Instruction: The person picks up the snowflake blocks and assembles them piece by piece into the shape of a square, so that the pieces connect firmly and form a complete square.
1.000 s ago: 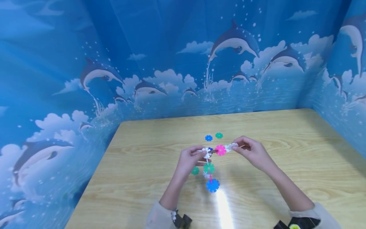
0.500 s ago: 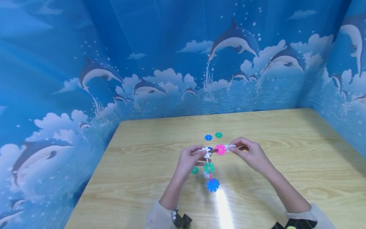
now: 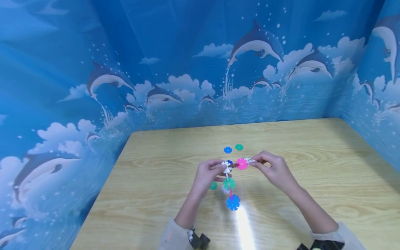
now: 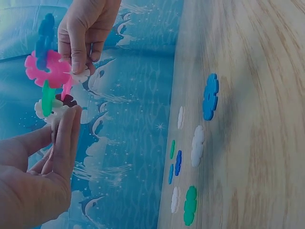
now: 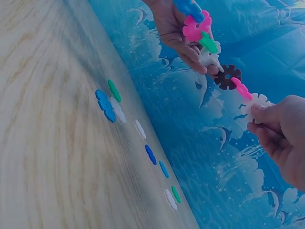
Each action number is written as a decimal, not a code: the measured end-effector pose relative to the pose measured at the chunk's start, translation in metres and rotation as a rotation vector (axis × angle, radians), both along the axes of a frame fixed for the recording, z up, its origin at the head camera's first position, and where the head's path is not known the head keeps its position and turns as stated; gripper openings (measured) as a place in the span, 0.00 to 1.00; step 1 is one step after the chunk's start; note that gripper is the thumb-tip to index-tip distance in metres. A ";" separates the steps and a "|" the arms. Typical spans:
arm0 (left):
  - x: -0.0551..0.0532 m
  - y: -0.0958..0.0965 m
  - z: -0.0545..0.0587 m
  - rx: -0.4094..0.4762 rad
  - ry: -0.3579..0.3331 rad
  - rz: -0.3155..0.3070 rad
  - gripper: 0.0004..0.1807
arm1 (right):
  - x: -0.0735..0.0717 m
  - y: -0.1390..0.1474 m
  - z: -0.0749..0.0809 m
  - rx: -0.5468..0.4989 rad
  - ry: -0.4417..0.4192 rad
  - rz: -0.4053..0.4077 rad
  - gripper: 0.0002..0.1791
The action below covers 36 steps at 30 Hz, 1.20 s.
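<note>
Notched plastic snowflake discs form an angled chain held above the table. My left hand (image 3: 206, 175) pinches a white disc (image 5: 209, 58) near its middle. From there run a green disc (image 3: 229, 183), a pink disc (image 5: 197, 26) and a blue disc (image 3: 233, 202). On the other side come a brown disc (image 5: 228, 77), another pink disc (image 3: 242, 163) and a white end disc (image 5: 256, 107). My right hand (image 3: 273, 170) pinches this end disc between thumb and fingers. In the head view, fingers partly cover both white discs.
Loose discs lie on the wooden table (image 3: 156, 180): a blue one (image 3: 228, 150) and a green one (image 3: 239, 147) at the back, another green one (image 3: 213, 185) beside the left hand, and several more in the wrist views. A dolphin-print curtain (image 3: 187, 62) stands behind the table.
My right hand has shifted slightly left towards the pink disc, and its white disc now shows more edge-on. The left hand stays almost still, gripping the chain.
</note>
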State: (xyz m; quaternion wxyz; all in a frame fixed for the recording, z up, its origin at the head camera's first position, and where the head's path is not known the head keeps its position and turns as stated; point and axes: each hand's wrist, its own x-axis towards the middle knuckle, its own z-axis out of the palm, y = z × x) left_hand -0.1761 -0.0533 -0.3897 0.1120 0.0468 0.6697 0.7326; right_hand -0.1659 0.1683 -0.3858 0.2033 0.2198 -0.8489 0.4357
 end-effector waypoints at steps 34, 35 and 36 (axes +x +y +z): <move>0.008 0.008 -0.002 -0.034 0.015 0.054 0.15 | -0.001 -0.001 -0.010 0.073 0.398 0.121 0.17; 0.008 0.008 -0.001 -0.036 0.018 0.056 0.15 | -0.001 0.000 -0.011 0.063 0.393 0.126 0.17; 0.008 0.008 0.001 -0.044 0.024 0.057 0.15 | -0.001 0.000 -0.012 0.053 0.391 0.132 0.16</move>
